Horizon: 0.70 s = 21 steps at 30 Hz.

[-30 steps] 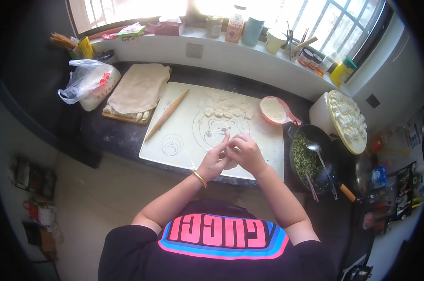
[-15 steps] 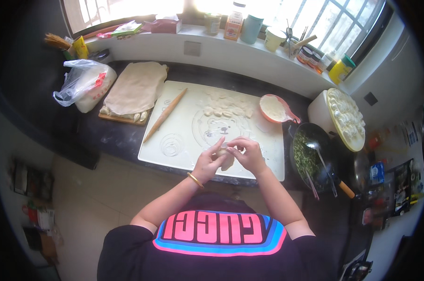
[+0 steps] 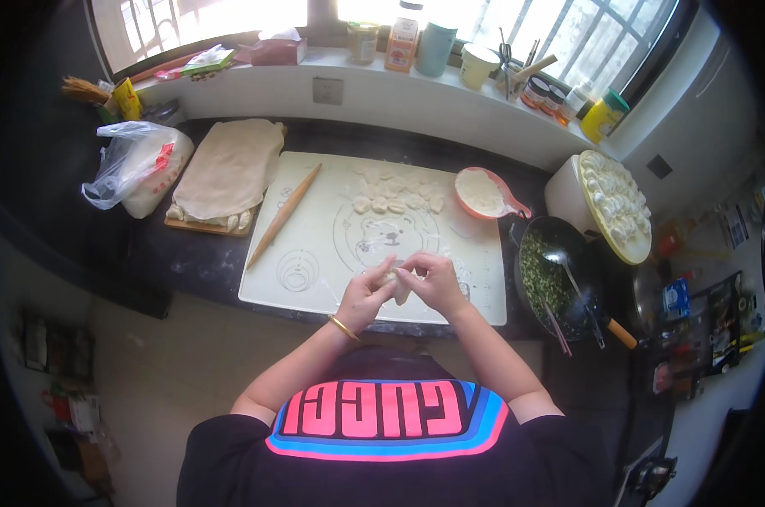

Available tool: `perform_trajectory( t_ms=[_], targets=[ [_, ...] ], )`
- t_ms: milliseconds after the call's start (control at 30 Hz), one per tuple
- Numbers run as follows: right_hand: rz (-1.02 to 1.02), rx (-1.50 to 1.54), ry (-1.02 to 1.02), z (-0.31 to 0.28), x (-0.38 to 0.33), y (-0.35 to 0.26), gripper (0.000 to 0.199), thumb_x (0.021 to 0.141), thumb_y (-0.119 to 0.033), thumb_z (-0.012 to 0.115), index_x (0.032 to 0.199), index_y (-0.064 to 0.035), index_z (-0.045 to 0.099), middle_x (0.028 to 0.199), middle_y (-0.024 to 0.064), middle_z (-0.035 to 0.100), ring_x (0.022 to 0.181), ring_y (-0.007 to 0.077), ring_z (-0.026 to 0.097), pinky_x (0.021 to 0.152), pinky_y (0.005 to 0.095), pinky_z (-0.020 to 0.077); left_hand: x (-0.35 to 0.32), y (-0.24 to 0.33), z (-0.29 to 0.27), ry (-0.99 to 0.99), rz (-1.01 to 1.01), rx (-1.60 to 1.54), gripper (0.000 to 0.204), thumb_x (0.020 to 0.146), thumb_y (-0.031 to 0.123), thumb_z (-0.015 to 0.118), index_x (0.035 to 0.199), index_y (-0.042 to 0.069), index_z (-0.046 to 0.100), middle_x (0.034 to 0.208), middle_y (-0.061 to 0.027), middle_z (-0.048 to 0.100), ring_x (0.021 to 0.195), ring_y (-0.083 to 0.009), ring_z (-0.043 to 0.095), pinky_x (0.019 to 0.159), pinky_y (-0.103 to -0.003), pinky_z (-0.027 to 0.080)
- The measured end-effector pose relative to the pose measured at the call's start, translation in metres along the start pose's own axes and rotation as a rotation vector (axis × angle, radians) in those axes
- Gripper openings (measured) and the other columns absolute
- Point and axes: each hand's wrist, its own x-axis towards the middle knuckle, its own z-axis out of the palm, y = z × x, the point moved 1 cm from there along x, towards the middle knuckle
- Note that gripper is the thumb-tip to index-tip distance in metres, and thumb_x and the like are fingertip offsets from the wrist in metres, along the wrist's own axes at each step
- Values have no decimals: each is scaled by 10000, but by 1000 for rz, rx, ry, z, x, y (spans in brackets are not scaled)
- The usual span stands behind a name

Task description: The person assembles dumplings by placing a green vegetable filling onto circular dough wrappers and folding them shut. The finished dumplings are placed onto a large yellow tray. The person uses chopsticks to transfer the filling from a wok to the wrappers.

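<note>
Over the near edge of a pale pastry mat [image 3: 323,211], my left hand [image 3: 365,294] and my right hand [image 3: 434,282] meet around a small dumpling [image 3: 401,293]. The left fingers cradle it from one side, while the right thumb and fingertips pinch its upper edge. Much of the dumpling is covered by my fingers. Several flattened dough rounds [image 3: 391,193] lie at the far middle of the mat. A wooden rolling pin [image 3: 285,215] rests slantwise along the mat's left side.
At the right stands a wok [image 3: 538,283] of chopped green filling with a spoon [image 3: 587,297]. Behind it, a tray of dumplings [image 3: 617,203] tops a white container. A red bowl of flour [image 3: 481,193] sits on the mat's corner. Left are a dough-covered board [image 3: 228,173] and plastic bag [image 3: 137,169].
The whole view has shifted slightly, with the counter things lying a little further left in the picture. Both hands stay together on the dumpling, the right fingers now closer over its edge.
</note>
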Motion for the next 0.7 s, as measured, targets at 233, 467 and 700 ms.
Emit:
perform_trajectory(
  t_ms=[233, 467, 700],
  targets=[
    [13, 124, 67, 9, -2, 4, 97, 718, -106, 649, 734, -11, 642, 695, 100, 601, 637, 209, 553, 588, 304, 450, 4, 8, 3, 50, -227, -254, 431, 837, 56, 578, 1250, 3, 466, 1036, -67, 579, 918, -103, 546, 817, -233, 437],
    [15, 17, 64, 3, -5, 10, 69, 737, -82, 644, 762, -18, 649, 735, 86, 613, 644, 187, 556, 586, 283, 449, 13, 1, 4, -73, -55, 8, 427, 833, 39, 576, 1242, -14, 468, 1143, -91, 549, 1030, -123, 504, 903, -264, 399],
    [130, 135, 87, -1, -16, 18, 89, 740, -103, 652, 771, -19, 647, 727, 84, 602, 623, 199, 538, 572, 284, 436, 16, -7, 3, -89, -37, 59, 424, 812, 49, 596, 1225, 23, 503, 1107, -99, 576, 1022, -133, 512, 897, -268, 397]
  ],
)
